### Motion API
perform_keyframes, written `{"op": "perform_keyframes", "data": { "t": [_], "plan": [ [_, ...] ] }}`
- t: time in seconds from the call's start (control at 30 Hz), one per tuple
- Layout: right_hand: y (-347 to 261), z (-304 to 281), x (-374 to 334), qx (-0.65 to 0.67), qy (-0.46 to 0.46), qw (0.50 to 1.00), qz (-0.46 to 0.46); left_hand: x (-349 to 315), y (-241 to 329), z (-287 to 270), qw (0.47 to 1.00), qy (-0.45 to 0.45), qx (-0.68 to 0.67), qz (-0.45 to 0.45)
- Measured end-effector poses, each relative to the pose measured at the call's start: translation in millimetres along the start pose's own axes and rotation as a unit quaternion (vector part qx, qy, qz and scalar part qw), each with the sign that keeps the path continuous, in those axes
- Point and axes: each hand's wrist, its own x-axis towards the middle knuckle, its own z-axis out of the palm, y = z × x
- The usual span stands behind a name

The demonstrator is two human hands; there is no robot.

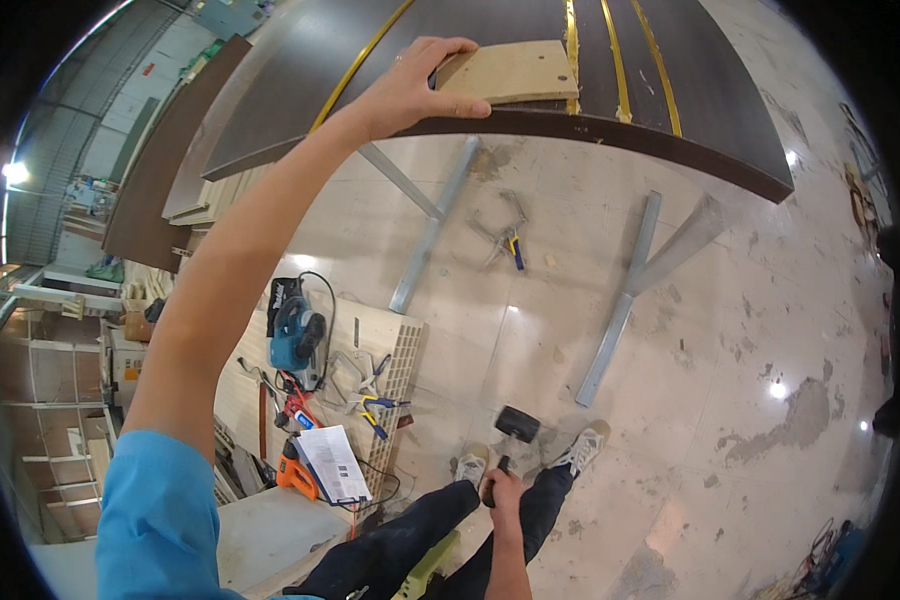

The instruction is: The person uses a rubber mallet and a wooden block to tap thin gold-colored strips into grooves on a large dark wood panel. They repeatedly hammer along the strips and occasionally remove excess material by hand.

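Note:
My left hand (417,88) reaches out to a flat tan board piece (515,74) at the near edge of a dark brown panel (490,22). Its thumb and fingers grip the piece's left end. Small dark holes show in the piece. Gold strips (616,60) run across the panel, and the piece's right end meets one of them. Low in front of my legs, my right hand (503,487) is wrapped round the handle of a black rubber mallet (517,424), whose head hangs above the floor between my shoes.
Metal legs (432,240) stand under the panel. A locking clamp (510,240) lies on the tiled floor. To the left, a slatted platform (390,340) bears a blue power tool (295,335), more clamps (370,400), papers (334,464) and an orange tool (296,472). Boards (160,170) lean farther back.

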Motion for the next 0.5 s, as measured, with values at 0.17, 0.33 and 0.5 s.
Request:
{"op": "perform_keyframes", "data": {
  "t": [0.17, 0.33, 0.5],
  "plan": [
    [11, 32, -18, -0.064, -0.028, 0.997, 0.013, 5, -8, 15, 0.999, 0.033, -0.025, -0.006],
    [11, 28, -66, -0.156, 0.013, 0.981, -0.116, 6, -9, 16, 0.993, 0.046, -0.105, 0.01],
    [-26, 25, -153, -0.186, 0.114, 0.92, -0.326, 2, -5, 13, 0.983, 0.054, -0.173, 0.012]
  ]
}}
